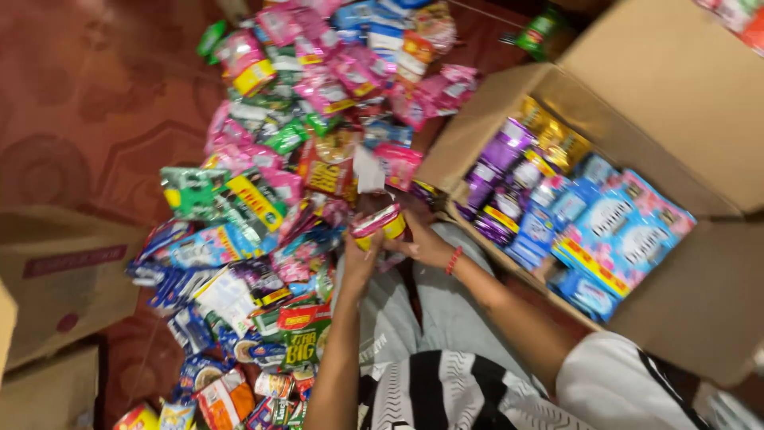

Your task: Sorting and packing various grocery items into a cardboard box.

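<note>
1. Reddish patterned floor (87,103) lies under us, strewn with a heap of snack packets (270,207); it crowds close against our knees.
2. Our left hand (360,259) and right hand (422,243) meet on a pink-and-yellow packet (380,223), each grip closed around it, just above our lap.
3. An open cardboard box (676,95) of purple and blue packets (557,215) sits to the right; flattened cartons (64,279) lie left.

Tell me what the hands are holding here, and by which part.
Both hands, left hand and right hand, hold one small pink and yellow packet between them, gripping its lower edge and sides. The blur hides the exact finger placement.
</note>
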